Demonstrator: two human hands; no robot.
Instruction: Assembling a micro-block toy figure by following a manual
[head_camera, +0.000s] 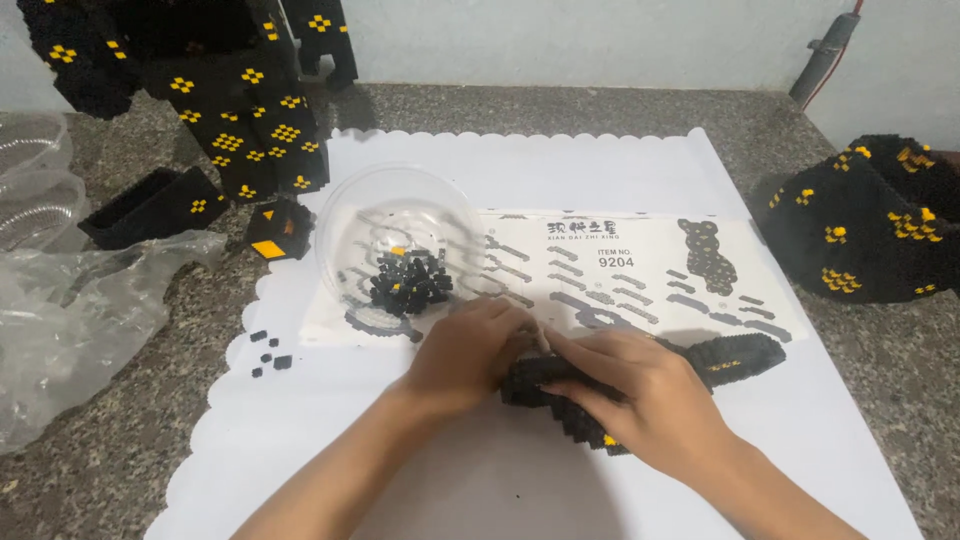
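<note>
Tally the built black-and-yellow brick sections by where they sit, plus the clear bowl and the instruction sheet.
Brick section under the left hand and right hand: 1
Large brick sections at the back left: 1
Small brick sections beside it: 2
Brick sections at the right edge: 1
Clear bowl of loose bricks: 1
Instruction sheet: 1
Total: 7

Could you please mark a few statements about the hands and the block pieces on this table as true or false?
1. Both hands, left hand and right hand, rest on the black block section. True.
2. The clear bowl is empty. False: it holds small black bricks.
3. The instruction sheet lies beyond the hands. True.
4. The loose bricks on the white mat lie right of the hands. False: they lie left.
</note>
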